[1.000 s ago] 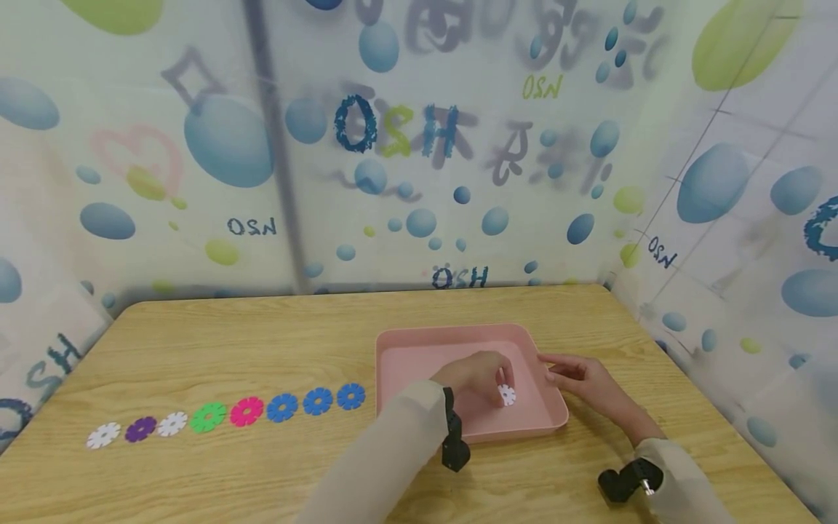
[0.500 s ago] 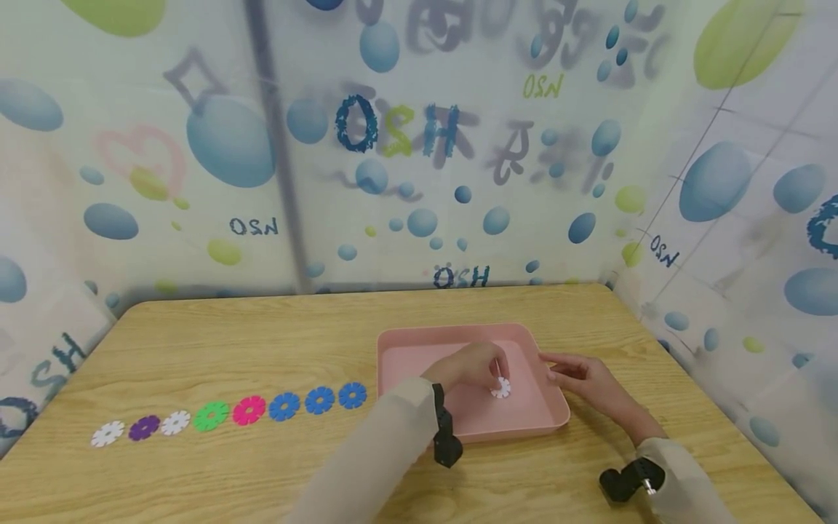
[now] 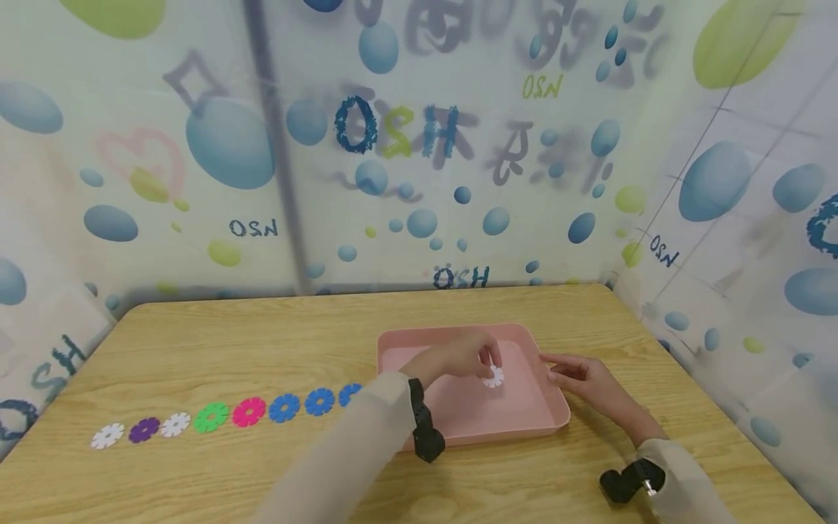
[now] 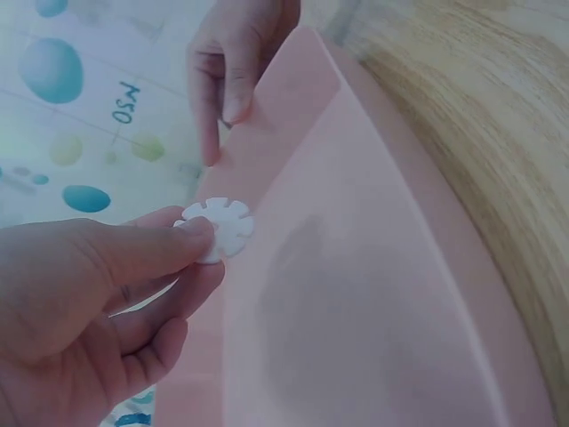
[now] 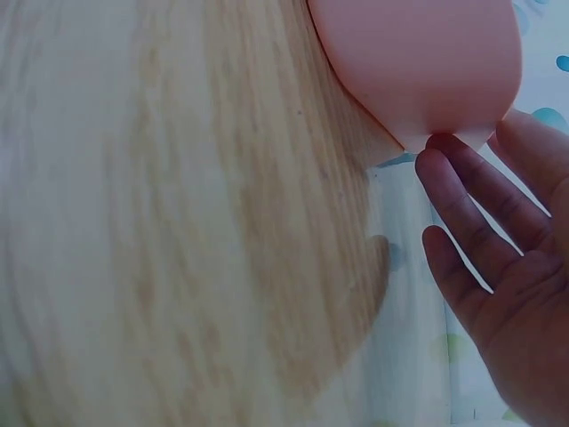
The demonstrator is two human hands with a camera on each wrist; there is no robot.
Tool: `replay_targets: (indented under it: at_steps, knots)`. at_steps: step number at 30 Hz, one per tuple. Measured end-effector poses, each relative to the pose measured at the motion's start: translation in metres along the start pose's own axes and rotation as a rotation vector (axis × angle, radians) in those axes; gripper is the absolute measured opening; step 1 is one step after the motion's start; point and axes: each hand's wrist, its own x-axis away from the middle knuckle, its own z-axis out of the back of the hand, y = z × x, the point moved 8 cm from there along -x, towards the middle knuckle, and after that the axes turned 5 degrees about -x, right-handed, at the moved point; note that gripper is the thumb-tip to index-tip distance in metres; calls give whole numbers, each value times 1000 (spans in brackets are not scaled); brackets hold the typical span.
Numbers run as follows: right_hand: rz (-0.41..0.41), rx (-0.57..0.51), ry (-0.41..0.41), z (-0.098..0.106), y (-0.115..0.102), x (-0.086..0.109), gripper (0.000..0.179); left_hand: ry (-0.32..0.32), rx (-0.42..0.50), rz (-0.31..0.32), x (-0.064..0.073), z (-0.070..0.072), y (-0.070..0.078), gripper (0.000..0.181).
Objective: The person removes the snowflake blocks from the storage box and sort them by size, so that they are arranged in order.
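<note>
A white notched plastic disc (image 3: 496,378) is pinched between the thumb and fingers of my left hand (image 3: 455,358). In the left wrist view this disc (image 4: 235,228) tilts above the pink tray (image 4: 373,294), its slotted edge standing out past the fingertips. My right hand (image 3: 589,387) rests at the right end of the tray (image 3: 458,418). Seen from the right wrist, the right hand's fingers (image 5: 471,218) are spread and nearly straight, with tips against the tray's outer wall (image 5: 427,71) and the thumb up at its rim.
A row of similar discs lies on the wooden table (image 3: 249,342) left of the tray: white (image 3: 108,436), purple (image 3: 144,430), white (image 3: 175,424), green (image 3: 211,417), pink (image 3: 249,412) and several blue (image 3: 284,407). My left sleeve (image 3: 353,444) partly covers the last. Patterned curtains (image 3: 419,182) surround the table.
My left hand has lifted the white disc and moved it left and away from me over the tray. The right hand has stayed at the tray's end.
</note>
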Motion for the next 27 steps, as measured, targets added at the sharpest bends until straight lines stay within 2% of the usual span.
replay_targets:
  at_steps: [8,16,22,27]
  knots:
    - [10,-13,-1,-1,-2,0,43,58,-32,-42,17,22,-1,10]
    - [6,-24,1,-1,-2,0,44,110,-55,-54,36,42,-15,12]
    - [-2,-34,-3,-1,-1,1,44,152,-106,-71,60,61,-30,12]
    - [2,-30,3,1,-1,1,43,188,-122,-46,86,80,-46,12]
